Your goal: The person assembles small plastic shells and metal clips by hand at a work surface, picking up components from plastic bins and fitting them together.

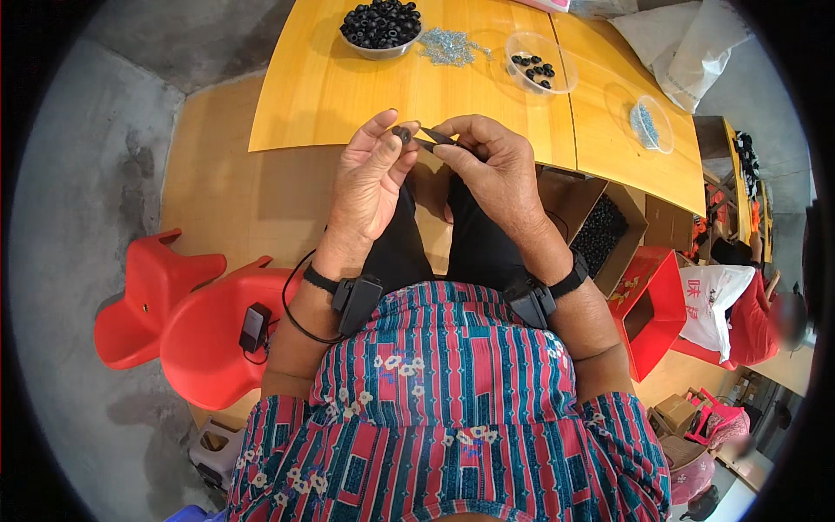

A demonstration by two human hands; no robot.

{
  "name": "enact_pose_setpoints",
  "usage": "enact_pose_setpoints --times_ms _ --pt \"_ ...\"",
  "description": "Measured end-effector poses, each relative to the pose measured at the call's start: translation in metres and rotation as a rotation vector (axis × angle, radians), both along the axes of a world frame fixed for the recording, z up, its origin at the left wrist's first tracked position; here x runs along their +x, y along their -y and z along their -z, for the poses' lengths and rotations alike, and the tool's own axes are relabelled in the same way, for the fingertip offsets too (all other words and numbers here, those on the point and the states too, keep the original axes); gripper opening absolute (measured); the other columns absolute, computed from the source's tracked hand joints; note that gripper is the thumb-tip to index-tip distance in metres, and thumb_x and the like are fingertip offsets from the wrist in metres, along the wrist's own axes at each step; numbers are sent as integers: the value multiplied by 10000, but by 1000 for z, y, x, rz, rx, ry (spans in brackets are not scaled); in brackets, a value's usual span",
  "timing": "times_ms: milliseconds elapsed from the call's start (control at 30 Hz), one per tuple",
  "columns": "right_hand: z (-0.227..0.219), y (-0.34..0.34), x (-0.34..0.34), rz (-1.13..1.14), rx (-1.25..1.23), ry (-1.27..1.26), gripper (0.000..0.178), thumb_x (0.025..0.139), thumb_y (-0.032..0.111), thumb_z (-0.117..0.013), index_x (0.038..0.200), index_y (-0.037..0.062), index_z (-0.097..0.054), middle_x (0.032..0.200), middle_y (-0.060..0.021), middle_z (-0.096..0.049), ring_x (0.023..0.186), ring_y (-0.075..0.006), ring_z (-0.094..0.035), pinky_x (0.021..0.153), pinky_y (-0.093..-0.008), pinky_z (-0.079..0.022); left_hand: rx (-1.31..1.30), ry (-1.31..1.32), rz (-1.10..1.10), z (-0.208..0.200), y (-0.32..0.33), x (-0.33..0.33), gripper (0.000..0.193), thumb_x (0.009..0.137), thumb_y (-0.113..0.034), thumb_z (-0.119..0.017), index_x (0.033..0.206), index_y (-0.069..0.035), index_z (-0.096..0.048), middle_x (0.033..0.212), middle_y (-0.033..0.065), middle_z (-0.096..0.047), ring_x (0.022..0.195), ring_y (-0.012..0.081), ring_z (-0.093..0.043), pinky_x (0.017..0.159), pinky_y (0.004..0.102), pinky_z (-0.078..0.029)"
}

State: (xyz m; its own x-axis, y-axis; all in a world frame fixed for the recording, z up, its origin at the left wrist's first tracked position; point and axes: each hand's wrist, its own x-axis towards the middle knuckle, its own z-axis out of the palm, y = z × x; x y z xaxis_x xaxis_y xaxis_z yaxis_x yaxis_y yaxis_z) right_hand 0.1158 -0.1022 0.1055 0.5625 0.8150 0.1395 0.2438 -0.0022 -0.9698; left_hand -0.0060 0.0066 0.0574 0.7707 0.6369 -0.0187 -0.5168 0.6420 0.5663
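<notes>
Above my lap, at the near edge of the yellow table, my left hand [370, 174] pinches a small round black part [401, 134] between thumb and fingertips. My right hand [496, 165] grips a dark tool with two pointed jaws [439, 137]. Those jaws stand apart and point left at the black part; whether they touch it I cannot tell. The tool's rear is hidden in my right palm. Farther back, a bowl [376, 52] is heaped with similar black parts, beside a loose pile of small silvery pieces [450, 47].
A clear bowl [565, 80] with several black parts stands on the yellow table [348, 113]. Right of it is a smaller clear bowl [665, 139] of bluish-silver pieces. Below the table's right side, a cardboard box [639, 228] holds black parts. Red chairs [204, 348] stand at left.
</notes>
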Motion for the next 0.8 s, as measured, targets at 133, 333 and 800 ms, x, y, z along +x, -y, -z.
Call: enact_pose_setpoints --times_ms 133,333,800 --pt "-3 0 -2 17 30 -76 145 799 33 -644 929 -28 -627 661 -38 -608 590 -80 -607 529 -214 -489 17 -24 -13 -1 1 3 296 867 -52 -609 1147 -48 -514 1049 108 -619 877 138 -618 773 215 -517" --pt "30 -7 25 84 -32 -191 181 793 71 -654 933 -40 -635 672 -14 -595 556 -58 -517 497 -216 -420 -43 62 26 4 -3 -2 213 866 -53 -612 1071 -59 -552 1018 91 -626 826 115 -609 724 202 -512" --pt "80 -63 88 123 -390 348 257 738 145 -671 985 74 -677 709 -140 -643 660 -259 -623 632 -350 -491 -97 -21 -5 20 2 -10 147 868 -41 -602 1010 -56 -569 1006 113 -620 816 132 -608 722 208 -519"
